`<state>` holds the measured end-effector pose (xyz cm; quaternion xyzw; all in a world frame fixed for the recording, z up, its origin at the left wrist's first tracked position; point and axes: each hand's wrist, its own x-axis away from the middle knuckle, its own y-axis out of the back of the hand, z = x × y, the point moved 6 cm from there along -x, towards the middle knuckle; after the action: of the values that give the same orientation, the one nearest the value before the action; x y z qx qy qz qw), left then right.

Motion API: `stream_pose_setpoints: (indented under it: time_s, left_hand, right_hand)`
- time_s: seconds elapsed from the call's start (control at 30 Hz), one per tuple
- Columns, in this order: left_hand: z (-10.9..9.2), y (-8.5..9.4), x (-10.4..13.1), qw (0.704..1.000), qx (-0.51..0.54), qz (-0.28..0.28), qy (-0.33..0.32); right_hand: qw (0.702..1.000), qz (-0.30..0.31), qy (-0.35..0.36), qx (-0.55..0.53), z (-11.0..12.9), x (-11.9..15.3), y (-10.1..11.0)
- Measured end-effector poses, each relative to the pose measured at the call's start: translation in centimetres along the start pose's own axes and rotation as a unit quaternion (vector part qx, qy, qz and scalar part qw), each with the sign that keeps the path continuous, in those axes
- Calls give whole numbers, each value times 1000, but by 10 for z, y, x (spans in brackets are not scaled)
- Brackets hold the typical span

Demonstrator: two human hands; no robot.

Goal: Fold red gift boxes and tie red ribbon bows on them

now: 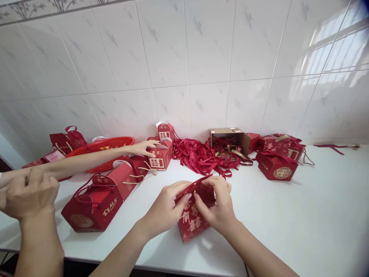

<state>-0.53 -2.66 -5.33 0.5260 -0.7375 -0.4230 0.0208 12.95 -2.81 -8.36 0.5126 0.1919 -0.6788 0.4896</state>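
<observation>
Glossy white wall tiles (207,46) rise behind a smooth white table (317,207). At its near middle, above the surface, a red printed card box with pale characters (191,225) is held between the person's left hand (170,206) and right hand (217,200). Both grasp its upper sides, thumbs close together on the near face, fingers behind the edges. Shaping or fastening the open top appears to be the step in hand; the next move probably calls for steady sides and light, even thumb pressure to avoid creases. Farther off lies a tangled heap of dark-red ribbons (196,156); left of it, a co-worker's hand (148,148) touches a small red gift box (163,158).
</observation>
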Motion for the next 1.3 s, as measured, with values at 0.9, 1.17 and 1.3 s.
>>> stream_pose_setpoints:
  time_s: [0.9, 1.17, 1.3]
  left_hand:
    - [40, 9, 2, 967, 142, -205, 54]
    - [43, 4, 0, 987, 42, -141, 61]
    - [40, 8, 0, 988, 8, -143, 51]
  right_hand:
    - [977, 94, -100, -165, -14, 1, -17]
    - [987, 68, -99, -105, -19, 2, -13]
    - [980, 60, -156, -108, -26, 3, -13]
